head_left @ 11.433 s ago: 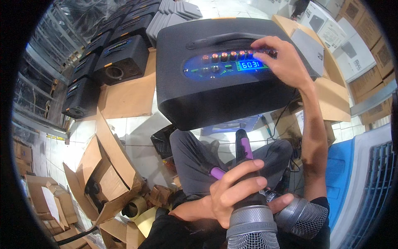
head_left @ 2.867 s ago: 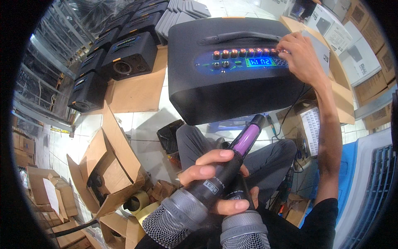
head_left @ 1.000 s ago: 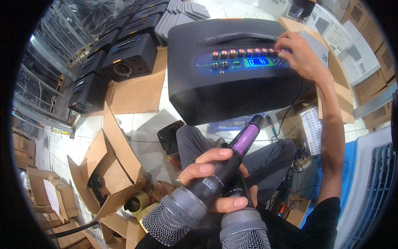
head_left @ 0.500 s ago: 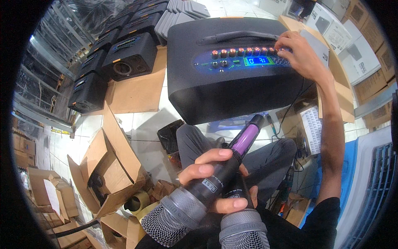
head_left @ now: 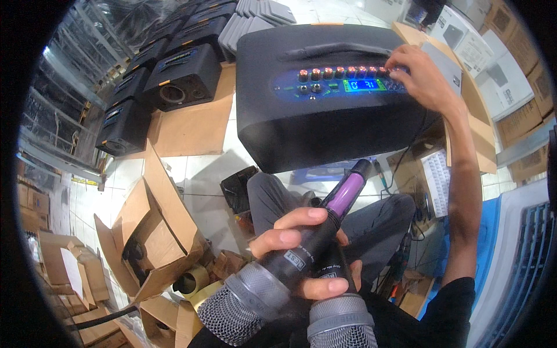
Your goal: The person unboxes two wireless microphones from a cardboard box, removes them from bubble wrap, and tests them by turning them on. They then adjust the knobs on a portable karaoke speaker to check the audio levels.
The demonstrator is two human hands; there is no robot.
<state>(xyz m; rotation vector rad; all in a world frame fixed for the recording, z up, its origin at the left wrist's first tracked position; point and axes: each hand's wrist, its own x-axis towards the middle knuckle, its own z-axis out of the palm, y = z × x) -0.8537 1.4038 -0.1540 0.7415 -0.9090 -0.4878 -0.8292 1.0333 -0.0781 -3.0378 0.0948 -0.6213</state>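
My left hand (head_left: 288, 235) is wrapped round two wireless microphones above my lap. One black microphone (head_left: 272, 278) with a silver mesh head points down and left, and a purple section shows at its tail. The second microphone (head_left: 339, 319) crosses beneath it, its mesh head cut off by the lower edge. Ahead of me stands a large black speaker (head_left: 325, 133) with a carry handle, a lit blue display (head_left: 364, 85) and a row of glowing knobs (head_left: 339, 72). My right hand (head_left: 415, 75) pinches at the right end of that row; the knob there is hidden by my fingers.
Several black speakers (head_left: 185, 75) stand at the far left on cardboard, beside stacked grey panels (head_left: 246, 29). An opened carton (head_left: 154, 232) and tape rolls (head_left: 191, 281) lie at my left. To the right are a white keyboard (head_left: 435, 180), a cable and a blue-and-white unit (head_left: 510, 243).
The large speaker sits very slightly further right in the picture. Both hands keep their places, the left round the microphones and the right at the knobs.
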